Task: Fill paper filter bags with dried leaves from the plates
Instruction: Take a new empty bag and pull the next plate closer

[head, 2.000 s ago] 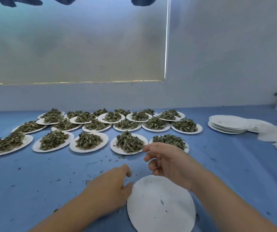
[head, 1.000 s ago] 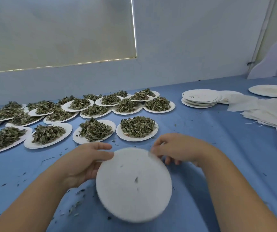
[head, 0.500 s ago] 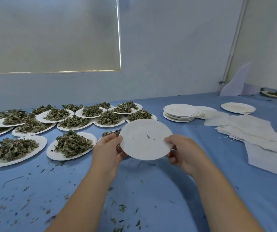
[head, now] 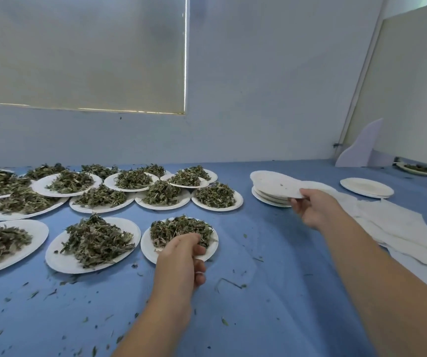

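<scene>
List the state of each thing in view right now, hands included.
Left hand: grips the near rim of the nearest leaf plate.
Right hand: holds the empty plate by its edge.
Empty plate: held at the top of the plate stack.
Nearest leaf plate: heaped with leaves, on the table.
Other leaf plates: all heaped.
Filter bags: flat, unfilled, piled at right.
Lone plate: empty, on the table.

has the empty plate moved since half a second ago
Yes: the empty plate, now gripped by the right hand alone, went right, away from the leaf plates, and sits over the stack of plates.
</scene>
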Available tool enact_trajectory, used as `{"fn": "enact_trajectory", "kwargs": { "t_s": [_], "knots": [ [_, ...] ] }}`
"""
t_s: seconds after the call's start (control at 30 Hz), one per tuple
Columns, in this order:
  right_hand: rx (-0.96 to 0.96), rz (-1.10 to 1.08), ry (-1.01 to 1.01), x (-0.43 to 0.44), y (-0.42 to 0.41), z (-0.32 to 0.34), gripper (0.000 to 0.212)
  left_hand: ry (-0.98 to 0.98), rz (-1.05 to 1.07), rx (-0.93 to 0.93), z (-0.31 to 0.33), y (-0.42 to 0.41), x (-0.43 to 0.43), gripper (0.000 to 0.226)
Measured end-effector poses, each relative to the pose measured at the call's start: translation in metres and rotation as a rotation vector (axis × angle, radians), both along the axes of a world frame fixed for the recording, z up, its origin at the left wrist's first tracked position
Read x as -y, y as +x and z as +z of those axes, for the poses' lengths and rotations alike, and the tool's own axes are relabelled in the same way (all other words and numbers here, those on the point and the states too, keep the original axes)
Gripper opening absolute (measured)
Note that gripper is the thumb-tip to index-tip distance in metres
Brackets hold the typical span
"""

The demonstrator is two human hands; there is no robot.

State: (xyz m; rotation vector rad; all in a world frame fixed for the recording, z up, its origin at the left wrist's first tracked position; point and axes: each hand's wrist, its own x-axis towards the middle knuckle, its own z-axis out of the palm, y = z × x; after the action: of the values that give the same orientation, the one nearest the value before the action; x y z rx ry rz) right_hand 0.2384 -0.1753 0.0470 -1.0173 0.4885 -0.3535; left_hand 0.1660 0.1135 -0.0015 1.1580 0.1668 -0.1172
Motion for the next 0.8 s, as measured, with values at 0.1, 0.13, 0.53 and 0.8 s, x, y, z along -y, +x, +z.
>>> {"fn": "enact_trajectory", "kwargs": {
  "t_s": [0.1,0.13,0.53,0.8],
  "knots": [
    [0.031,-0.087,0.049,0.012,0.025,-0.004,0.016,0.009,-0.010,-0.001,0.000,0.002,0.002,0.011],
    [0.020,-0.117,0.050,0.013,0.030,-0.008,0.026,0.016,-0.006,-0.007,0.000,0.003,0.003,0.012],
    [-0.425,-0.048,-0.472,-0.001,0.039,-0.010,0.027,0.107,-0.084,-0.001,-0.003,0.003,0.009,0.013],
    [-0.578,0.087,-0.963,0.005,0.000,-0.019,0.019,0.211,-0.143,0.047,-0.004,0.000,0.011,0.011]
  ]
}}
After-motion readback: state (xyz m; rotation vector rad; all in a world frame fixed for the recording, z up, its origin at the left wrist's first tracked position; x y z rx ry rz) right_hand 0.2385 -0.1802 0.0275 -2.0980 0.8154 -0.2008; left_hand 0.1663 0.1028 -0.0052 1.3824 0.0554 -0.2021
